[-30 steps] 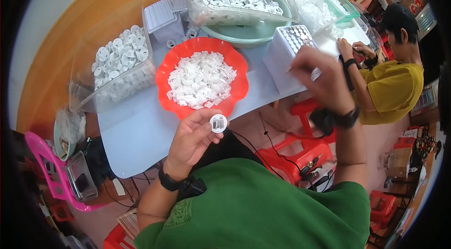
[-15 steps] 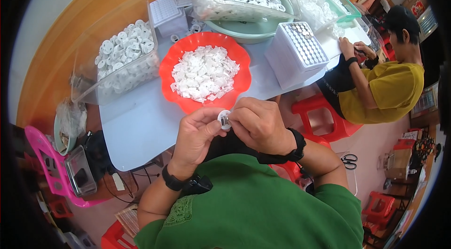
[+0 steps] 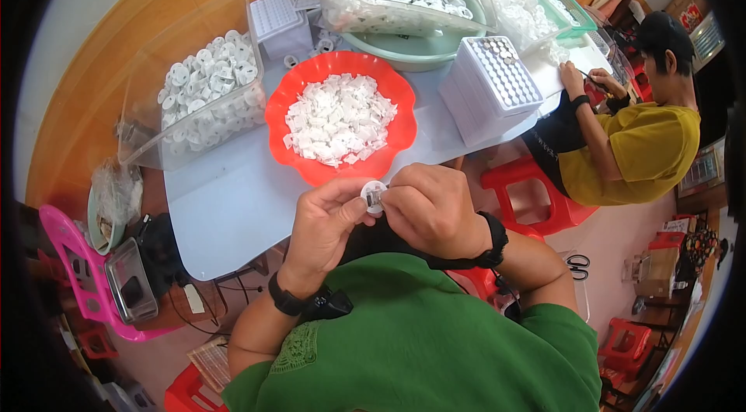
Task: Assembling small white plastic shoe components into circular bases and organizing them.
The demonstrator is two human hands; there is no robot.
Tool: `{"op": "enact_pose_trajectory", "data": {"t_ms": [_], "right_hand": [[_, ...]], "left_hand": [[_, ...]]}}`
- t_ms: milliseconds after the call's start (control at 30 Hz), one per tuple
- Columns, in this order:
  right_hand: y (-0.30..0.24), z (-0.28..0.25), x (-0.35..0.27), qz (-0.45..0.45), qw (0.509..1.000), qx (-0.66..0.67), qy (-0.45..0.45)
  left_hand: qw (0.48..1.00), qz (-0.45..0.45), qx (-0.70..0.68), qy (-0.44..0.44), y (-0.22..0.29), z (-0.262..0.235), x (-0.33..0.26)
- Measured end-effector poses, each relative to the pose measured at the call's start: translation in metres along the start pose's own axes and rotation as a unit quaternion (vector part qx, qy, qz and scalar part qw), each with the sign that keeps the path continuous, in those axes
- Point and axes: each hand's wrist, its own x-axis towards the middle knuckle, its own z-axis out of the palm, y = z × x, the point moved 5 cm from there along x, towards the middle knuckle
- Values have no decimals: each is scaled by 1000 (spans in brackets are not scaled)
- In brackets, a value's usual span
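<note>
Both hands meet at the near edge of the surface [image 3: 233, 210]: left hand [image 3: 326, 225] pinches a small white round cap [image 3: 374, 196], right hand [image 3: 431, 210] closes fingertips on it from 3 o'clock; red bowl [image 3: 291, 101] lies at 12 o'clock.

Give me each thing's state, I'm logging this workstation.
Small white round part: held between both hands.
Left hand: gripping the part.
Right hand: fingertips on the part.
Red bowl: heaped with white pieces.
Clear bin: part-filled with round white parts.
White tray stack: upright on the table.
</note>
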Motion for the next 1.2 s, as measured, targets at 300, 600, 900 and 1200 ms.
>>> {"op": "enact_pose_trajectory", "data": {"t_ms": [300,600,900,1200], "right_hand": [[4,4,-4,7,998,4,-63],[36,4,-14,403,837,342,-144],[61,-39,0,257,911,297,-122],[194,-128,13,291,915,-267,-85]], "left_hand": [[998,10,66,7,-4,2,1],[988,21,155,-4,2,10,0],[992,12,127,20,8,0,-2],[996,47,1,79,31,-36,-3]]}}
